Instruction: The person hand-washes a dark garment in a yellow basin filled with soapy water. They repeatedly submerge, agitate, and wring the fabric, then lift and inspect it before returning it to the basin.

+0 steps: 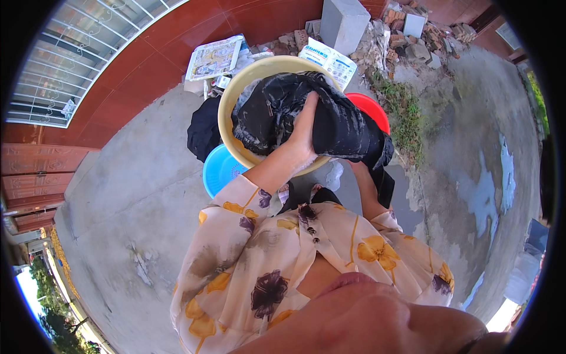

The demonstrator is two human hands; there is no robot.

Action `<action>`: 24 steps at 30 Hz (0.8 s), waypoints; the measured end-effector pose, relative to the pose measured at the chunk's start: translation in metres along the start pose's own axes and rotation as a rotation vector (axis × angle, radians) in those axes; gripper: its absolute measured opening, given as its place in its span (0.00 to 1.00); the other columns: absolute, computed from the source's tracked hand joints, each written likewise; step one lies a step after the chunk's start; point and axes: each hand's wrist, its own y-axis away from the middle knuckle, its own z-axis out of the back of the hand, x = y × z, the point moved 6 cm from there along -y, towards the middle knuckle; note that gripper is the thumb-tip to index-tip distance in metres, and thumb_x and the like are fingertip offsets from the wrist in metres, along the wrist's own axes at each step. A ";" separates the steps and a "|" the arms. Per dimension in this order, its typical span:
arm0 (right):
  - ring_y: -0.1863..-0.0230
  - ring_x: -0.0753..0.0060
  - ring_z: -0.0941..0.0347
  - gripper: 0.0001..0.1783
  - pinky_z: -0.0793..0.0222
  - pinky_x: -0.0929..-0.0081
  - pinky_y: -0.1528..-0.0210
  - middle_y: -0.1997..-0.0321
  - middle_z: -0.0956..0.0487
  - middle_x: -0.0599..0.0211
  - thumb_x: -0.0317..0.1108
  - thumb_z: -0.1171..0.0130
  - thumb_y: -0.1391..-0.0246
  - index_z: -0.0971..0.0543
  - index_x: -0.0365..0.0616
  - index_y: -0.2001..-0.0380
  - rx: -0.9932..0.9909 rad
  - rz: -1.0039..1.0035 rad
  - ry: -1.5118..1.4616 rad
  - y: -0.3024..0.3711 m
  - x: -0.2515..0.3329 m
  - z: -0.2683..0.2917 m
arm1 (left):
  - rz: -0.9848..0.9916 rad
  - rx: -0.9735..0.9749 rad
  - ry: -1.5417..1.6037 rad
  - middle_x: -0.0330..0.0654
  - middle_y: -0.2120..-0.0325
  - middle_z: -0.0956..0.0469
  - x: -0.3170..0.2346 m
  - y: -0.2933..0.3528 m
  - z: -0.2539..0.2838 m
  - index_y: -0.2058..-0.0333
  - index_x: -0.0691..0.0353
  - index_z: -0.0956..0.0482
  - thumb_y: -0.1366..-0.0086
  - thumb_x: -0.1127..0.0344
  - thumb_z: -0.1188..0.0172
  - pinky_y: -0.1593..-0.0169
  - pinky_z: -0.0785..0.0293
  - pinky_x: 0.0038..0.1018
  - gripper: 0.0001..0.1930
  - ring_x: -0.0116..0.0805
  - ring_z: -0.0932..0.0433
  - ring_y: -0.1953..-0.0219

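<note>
A wet black garment (pixel 348 131) streaked with white suds is bunched in a pale yellow basin (pixel 225 115). Part of it is lifted over the basin's right side and hangs beyond the rim. My left hand (pixel 303 131) grips the cloth from above, its thumb side pressed into the folds. My right hand is beneath the hanging part at the near right, where the cloth hides its fingers; just the wrist and forearm (pixel 367 186) show. More soapy black cloth fills the basin below.
A blue basin (pixel 219 170) and a dark cloth heap (pixel 203 131) sit left of the yellow basin. Behind its right side is a red basin (pixel 372 107). Farther back lie a white printed package (pixel 339 66), a grey block (pixel 346 26) and brick rubble (pixel 407 47).
</note>
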 end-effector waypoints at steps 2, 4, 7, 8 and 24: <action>0.44 0.61 0.25 0.27 0.29 0.59 0.40 0.43 0.22 0.57 0.36 0.37 0.40 0.29 0.46 0.39 0.034 0.090 0.323 -0.006 0.027 -0.034 | -0.025 0.106 0.057 0.48 0.48 0.22 0.009 0.000 0.015 0.42 0.61 0.28 0.27 0.40 0.53 0.42 0.23 0.37 0.30 0.41 0.19 0.50; 0.49 0.63 0.22 0.21 0.26 0.63 0.43 0.48 0.19 0.56 0.35 0.39 0.38 0.25 0.45 0.43 -0.023 0.263 0.674 -0.023 0.055 -0.042 | -0.005 0.183 0.131 0.47 0.50 0.21 0.013 0.012 0.009 0.43 0.61 0.27 0.28 0.39 0.50 0.44 0.22 0.35 0.30 0.39 0.18 0.52; 0.68 0.73 0.23 0.14 0.26 0.73 0.59 0.64 0.17 0.65 0.35 0.38 0.38 0.22 0.44 0.51 -0.425 0.412 0.907 -0.062 0.047 -0.009 | 0.016 0.112 0.153 0.47 0.50 0.20 0.030 0.002 0.023 0.44 0.61 0.26 0.28 0.39 0.51 0.44 0.23 0.35 0.30 0.38 0.19 0.51; 0.60 0.65 0.23 0.20 0.26 0.68 0.56 0.60 0.20 0.60 0.46 0.42 0.36 0.23 0.39 0.54 -0.353 0.329 0.045 -0.005 -0.014 -0.101 | -0.039 -0.049 0.065 0.45 0.51 0.20 0.029 0.019 0.010 0.45 0.62 0.25 0.28 0.40 0.50 0.45 0.23 0.32 0.29 0.36 0.18 0.53; 0.62 0.65 0.23 0.22 0.26 0.67 0.57 0.60 0.19 0.60 0.48 0.41 0.38 0.23 0.39 0.54 -0.135 -0.013 0.023 0.028 -0.043 -0.081 | 0.052 0.065 -1.952 0.65 0.48 0.25 -0.006 0.036 0.044 0.48 0.67 0.21 0.33 0.25 0.76 0.35 0.37 0.42 0.49 0.61 0.29 0.40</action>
